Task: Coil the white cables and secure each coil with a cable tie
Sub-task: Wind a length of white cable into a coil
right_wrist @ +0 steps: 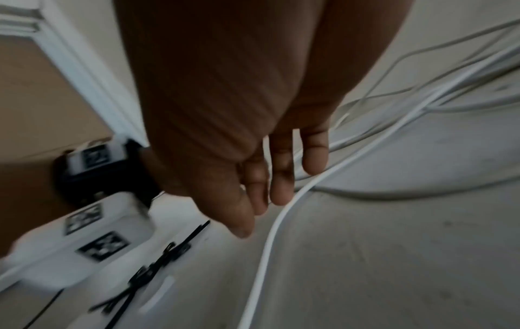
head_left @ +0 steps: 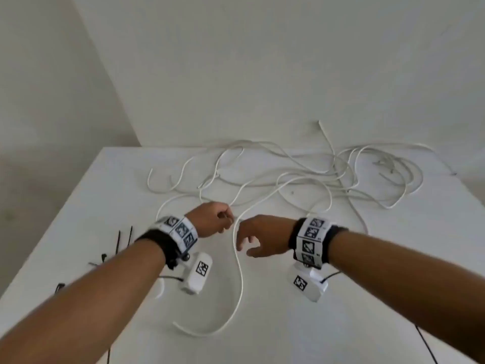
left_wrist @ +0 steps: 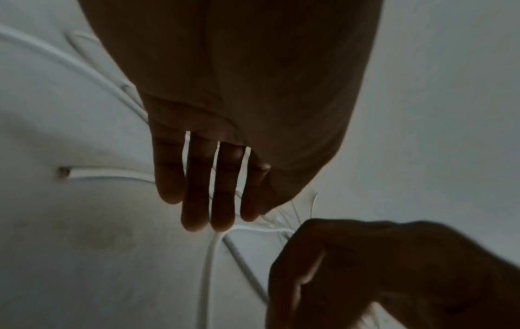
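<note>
Several white cables (head_left: 315,174) lie tangled across the far half of the white table (head_left: 354,298). One white cable (head_left: 240,279) runs out of the tangle toward me between my hands and ends in a curl near the front. My left hand (head_left: 227,222) hovers at this cable's upper bend. In the left wrist view its fingers (left_wrist: 222,200) are straight, with the cable (left_wrist: 206,278) leaving from under the tips. My right hand (head_left: 244,245) hangs just right of the cable, its fingers (right_wrist: 281,178) relaxed beside the cable (right_wrist: 267,244), holding nothing. Black cable ties (head_left: 123,240) lie at the left.
The ties (right_wrist: 157,262) lie scattered near the table's left edge, under my left forearm. A thin black wire (head_left: 425,345) crosses the front right of the table. White walls stand close behind and to the left. One cable end (head_left: 325,132) sticks up against the back wall.
</note>
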Available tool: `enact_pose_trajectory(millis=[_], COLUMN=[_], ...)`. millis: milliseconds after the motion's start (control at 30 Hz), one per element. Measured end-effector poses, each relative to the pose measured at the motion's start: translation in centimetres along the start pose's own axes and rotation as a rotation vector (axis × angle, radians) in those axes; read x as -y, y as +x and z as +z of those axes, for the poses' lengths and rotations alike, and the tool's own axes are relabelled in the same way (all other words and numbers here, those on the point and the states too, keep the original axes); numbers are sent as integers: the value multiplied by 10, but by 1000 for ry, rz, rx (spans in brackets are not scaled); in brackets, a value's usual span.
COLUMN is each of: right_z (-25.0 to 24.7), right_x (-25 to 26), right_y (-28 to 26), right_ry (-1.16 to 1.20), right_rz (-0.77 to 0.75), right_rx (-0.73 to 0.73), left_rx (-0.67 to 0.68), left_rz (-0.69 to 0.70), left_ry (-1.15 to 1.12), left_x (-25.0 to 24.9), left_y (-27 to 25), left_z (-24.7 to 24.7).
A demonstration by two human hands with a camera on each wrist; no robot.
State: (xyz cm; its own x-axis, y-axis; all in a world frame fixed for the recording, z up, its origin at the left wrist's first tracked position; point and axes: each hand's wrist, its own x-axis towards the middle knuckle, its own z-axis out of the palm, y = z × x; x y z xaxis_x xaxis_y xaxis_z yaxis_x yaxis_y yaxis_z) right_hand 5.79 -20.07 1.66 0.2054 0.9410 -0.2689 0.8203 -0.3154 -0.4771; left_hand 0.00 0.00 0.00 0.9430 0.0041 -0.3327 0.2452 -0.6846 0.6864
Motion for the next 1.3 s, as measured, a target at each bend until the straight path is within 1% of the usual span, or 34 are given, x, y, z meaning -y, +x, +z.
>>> enact_pose_trajectory(millis=[100,133,200,267,333,467,567,667,767,900,1033,1167,1233,1300], right_z=[15,19,33,43,51,69,75,67,49,29,14,-3,-8,-10], right_x=[6,10,9,7,9,15,24,31,37,39,38,32,26,23], right_y=[15,17,19,18,14,1,-19,-46,-70,-89,-96,-100,-101,-98], right_ry=[-120,-145,-195,-259,-303,-376,-473,-496,-458,-332,-237,-123,-38,20], right_rz=[-92,-109,-150,-161,-160,-117,-54,9,38,89,85,99,103,106], right_rx=[112,140,190,224,199,50,-22,-92,-237,-403,-594,-852,-958,-1028], left_rx=[73,81,79,60,24,-72,-136,-114,-37,-27,-161,-221,-200,-112], left_rz=[30,17,44,53,66,88,88,78,115,220,304,375,379,389], left_ry=[149,204,305,287,265,296,285,235,81,-48,-192,-508,-642,-775], left_x=[12,14,20,27,34,37,30,22,9,-7,-19,-29,-36,-44], left_y=[10,10,11,12,11,-1,-20,-39,-60,-84,-100,-108,-113,-117], left_z=[5,6,13,17,18,30,40,49,61,77,83,82,81,81])
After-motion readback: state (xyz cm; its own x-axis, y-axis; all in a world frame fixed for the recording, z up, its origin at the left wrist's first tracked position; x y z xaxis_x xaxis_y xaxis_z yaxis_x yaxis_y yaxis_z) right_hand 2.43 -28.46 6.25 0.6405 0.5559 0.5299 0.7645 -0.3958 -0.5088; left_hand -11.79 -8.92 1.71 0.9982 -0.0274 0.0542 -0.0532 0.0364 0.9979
